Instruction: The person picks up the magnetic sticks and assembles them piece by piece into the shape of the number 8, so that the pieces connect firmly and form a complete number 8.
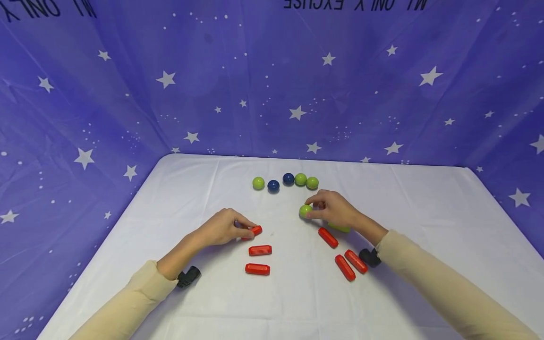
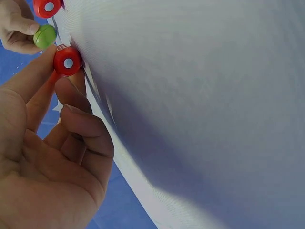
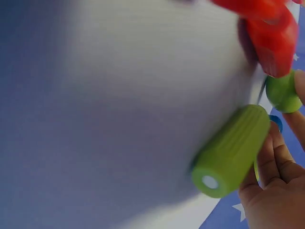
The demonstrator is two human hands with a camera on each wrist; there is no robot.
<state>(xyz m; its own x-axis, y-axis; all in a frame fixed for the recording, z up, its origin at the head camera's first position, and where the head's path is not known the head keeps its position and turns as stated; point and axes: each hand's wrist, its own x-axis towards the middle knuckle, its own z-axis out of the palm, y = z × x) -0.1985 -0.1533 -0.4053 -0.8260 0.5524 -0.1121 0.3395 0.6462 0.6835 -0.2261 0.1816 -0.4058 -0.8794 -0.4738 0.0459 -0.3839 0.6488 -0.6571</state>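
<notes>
My left hand (image 1: 226, 227) pinches a red ribbed rod (image 1: 257, 230) between thumb and fingers at the table's left-middle. In the left wrist view, the white round end of that red rod (image 2: 68, 62) faces the camera. Two more red rods, an upper one (image 1: 260, 250) and a lower one (image 1: 257, 269), lie nearer me. My right hand (image 1: 333, 208) grips a green ball (image 1: 304, 211) with thumb and fingertips, just above or on the cloth; I cannot tell which. Beneath that hand lies a green ribbed rod (image 3: 233, 150), mostly hidden in the head view.
A curved row at the back has green balls (image 1: 258, 183) and blue balls (image 1: 288, 179). Three red rods (image 1: 328, 237) lie slanted below my right hand. White cloth covers the table (image 1: 204, 302). A purple star-patterned curtain (image 1: 272, 85) hangs behind. Black wrist devices (image 1: 189, 276) show at both cuffs.
</notes>
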